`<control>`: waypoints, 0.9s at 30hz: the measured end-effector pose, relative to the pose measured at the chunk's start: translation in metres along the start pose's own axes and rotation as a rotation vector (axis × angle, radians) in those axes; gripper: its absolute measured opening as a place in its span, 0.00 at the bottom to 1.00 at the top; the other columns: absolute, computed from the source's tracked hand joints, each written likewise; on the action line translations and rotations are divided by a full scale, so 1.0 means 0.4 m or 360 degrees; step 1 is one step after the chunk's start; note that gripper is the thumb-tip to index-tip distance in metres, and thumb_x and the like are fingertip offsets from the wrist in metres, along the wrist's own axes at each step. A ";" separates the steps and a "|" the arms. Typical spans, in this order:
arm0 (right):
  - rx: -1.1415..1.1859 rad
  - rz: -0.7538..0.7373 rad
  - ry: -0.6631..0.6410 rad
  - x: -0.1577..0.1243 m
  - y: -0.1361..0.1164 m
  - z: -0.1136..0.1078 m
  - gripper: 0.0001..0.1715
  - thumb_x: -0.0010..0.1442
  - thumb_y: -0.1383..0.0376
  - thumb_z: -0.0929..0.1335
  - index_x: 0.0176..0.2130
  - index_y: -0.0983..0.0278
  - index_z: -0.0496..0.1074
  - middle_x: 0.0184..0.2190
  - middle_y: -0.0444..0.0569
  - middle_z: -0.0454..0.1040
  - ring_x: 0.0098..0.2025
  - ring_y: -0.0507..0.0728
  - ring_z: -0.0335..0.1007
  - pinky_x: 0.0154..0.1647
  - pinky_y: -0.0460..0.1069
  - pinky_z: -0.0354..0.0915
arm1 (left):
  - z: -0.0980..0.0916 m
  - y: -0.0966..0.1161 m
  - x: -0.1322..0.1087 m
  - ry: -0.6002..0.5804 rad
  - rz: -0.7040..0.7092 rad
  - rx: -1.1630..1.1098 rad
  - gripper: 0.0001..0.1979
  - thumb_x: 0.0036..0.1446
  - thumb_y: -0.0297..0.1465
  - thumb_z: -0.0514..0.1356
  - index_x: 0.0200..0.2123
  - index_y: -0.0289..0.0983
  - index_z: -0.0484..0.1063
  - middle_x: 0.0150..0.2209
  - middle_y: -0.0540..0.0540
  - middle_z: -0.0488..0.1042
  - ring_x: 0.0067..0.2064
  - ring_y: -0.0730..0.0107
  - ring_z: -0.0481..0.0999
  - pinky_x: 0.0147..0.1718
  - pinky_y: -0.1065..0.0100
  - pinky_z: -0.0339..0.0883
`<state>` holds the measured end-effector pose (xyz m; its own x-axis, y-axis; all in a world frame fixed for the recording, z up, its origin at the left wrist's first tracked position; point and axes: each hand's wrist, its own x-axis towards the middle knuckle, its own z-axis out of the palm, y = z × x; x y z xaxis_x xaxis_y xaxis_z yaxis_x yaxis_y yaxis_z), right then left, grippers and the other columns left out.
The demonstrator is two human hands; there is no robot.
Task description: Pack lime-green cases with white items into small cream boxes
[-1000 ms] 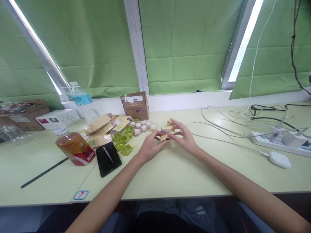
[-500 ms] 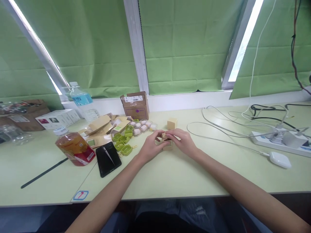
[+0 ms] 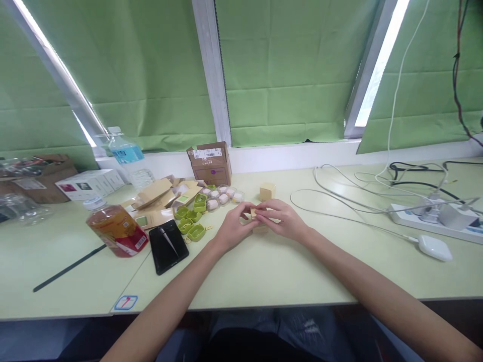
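Observation:
My left hand [image 3: 232, 230] is closed around the left side of a small tan cardboard box [image 3: 253, 213], thumb in front and fingers behind. From the other side, my right hand [image 3: 287, 221] grips the same box, its fingertips and thumb at the top edge. Much of the box is hidden by my fingers, so I cannot tell whether its lid is fully folded down. Just behind my hands stands a similar small tan box [image 3: 267, 191].
Left of my hands lie green plastic cases [image 3: 196, 232], packs of small pinkish-white items [image 3: 223, 196], flattened cardboard boxes [image 3: 153, 193], a black tablet [image 3: 168, 249] and a drink bottle [image 3: 116, 229]. A brown carton [image 3: 210, 166] stands behind. Cables and a power strip [image 3: 411, 217] are on the right.
My right fingers have shifted slightly left and flattened over the top of the box. The dark gap that showed in the box is now covered. My left hand stays about where it was.

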<state>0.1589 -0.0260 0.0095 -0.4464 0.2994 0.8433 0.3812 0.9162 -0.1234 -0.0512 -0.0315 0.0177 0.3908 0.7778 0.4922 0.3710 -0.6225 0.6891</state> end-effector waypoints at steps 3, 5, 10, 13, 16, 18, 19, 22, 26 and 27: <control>-0.0045 -0.0105 -0.0091 -0.002 0.007 -0.012 0.14 0.68 0.67 0.67 0.52 0.56 0.76 0.47 0.53 0.79 0.46 0.59 0.77 0.46 0.57 0.74 | 0.000 -0.005 0.001 -0.0002 -0.0013 -0.0055 0.17 0.58 0.39 0.67 0.47 0.39 0.71 0.46 0.45 0.76 0.46 0.63 0.75 0.44 0.64 0.72; -0.0073 -0.0147 -0.0124 0.000 0.008 -0.020 0.16 0.67 0.66 0.67 0.53 0.56 0.75 0.49 0.54 0.78 0.49 0.60 0.76 0.47 0.58 0.74 | 0.001 -0.006 0.000 -0.0071 -0.0046 -0.0091 0.21 0.56 0.39 0.68 0.50 0.39 0.69 0.45 0.45 0.76 0.43 0.65 0.75 0.42 0.65 0.72; -0.0129 -0.0166 -0.0217 0.005 0.001 -0.018 0.15 0.68 0.67 0.67 0.52 0.57 0.76 0.52 0.55 0.77 0.53 0.62 0.73 0.51 0.60 0.73 | 0.000 -0.006 -0.002 -0.0226 -0.0159 -0.0145 0.29 0.53 0.39 0.70 0.56 0.40 0.65 0.40 0.49 0.74 0.33 0.70 0.73 0.36 0.66 0.70; -0.0042 -0.0002 -0.0183 -0.002 0.003 -0.006 0.14 0.68 0.65 0.67 0.52 0.56 0.76 0.54 0.55 0.75 0.55 0.62 0.72 0.53 0.61 0.72 | -0.002 -0.009 -0.002 -0.0184 -0.0200 -0.0145 0.31 0.52 0.40 0.71 0.56 0.40 0.64 0.40 0.48 0.74 0.33 0.69 0.74 0.37 0.65 0.70; 0.0056 0.0324 -0.0181 -0.017 0.014 0.005 0.17 0.67 0.60 0.69 0.55 0.55 0.75 0.59 0.56 0.70 0.61 0.63 0.68 0.58 0.61 0.70 | -0.003 -0.016 -0.001 -0.0171 -0.0244 -0.0206 0.36 0.53 0.40 0.70 0.61 0.41 0.59 0.43 0.46 0.76 0.35 0.68 0.75 0.40 0.63 0.71; 0.0148 0.0521 -0.0271 -0.027 0.022 0.010 0.24 0.66 0.57 0.70 0.60 0.54 0.71 0.61 0.56 0.68 0.62 0.63 0.67 0.60 0.62 0.69 | -0.003 -0.023 -0.001 -0.0197 -0.0253 -0.0266 0.40 0.54 0.38 0.70 0.65 0.43 0.55 0.46 0.45 0.76 0.38 0.66 0.77 0.43 0.60 0.72; 0.0210 0.0591 -0.0334 -0.031 0.024 0.011 0.28 0.66 0.56 0.71 0.63 0.54 0.68 0.61 0.55 0.69 0.61 0.63 0.68 0.60 0.61 0.69 | -0.003 -0.028 -0.002 -0.0209 -0.0255 -0.0291 0.42 0.54 0.38 0.70 0.66 0.43 0.53 0.48 0.43 0.75 0.41 0.64 0.78 0.45 0.59 0.72; 0.0332 0.0725 -0.0376 -0.033 0.022 0.010 0.32 0.65 0.56 0.71 0.65 0.53 0.65 0.58 0.53 0.73 0.56 0.62 0.72 0.54 0.59 0.72 | -0.001 -0.047 -0.003 -0.0217 -0.0275 -0.0325 0.47 0.52 0.36 0.72 0.69 0.46 0.49 0.55 0.39 0.72 0.48 0.60 0.78 0.50 0.56 0.72; 0.0178 0.0825 0.0088 0.006 0.029 -0.013 0.32 0.63 0.54 0.71 0.64 0.55 0.68 0.51 0.53 0.74 0.49 0.60 0.73 0.48 0.56 0.73 | 0.002 -0.070 -0.003 -0.0165 -0.0361 -0.0155 0.49 0.53 0.39 0.71 0.71 0.47 0.46 0.60 0.36 0.67 0.52 0.57 0.77 0.54 0.50 0.70; 0.0109 0.0875 0.0241 0.023 0.040 -0.023 0.33 0.63 0.54 0.71 0.65 0.55 0.67 0.50 0.53 0.74 0.47 0.60 0.73 0.47 0.56 0.73 | 0.003 -0.073 -0.003 -0.0160 -0.0372 -0.0096 0.48 0.54 0.40 0.70 0.71 0.46 0.46 0.59 0.36 0.67 0.52 0.56 0.76 0.55 0.50 0.70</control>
<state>0.1684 -0.0111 0.0202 -0.0742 0.6998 0.7104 0.4691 0.6532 -0.5944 -0.0616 -0.0143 -0.0039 0.3831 0.8856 0.2627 0.4111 -0.4182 0.8100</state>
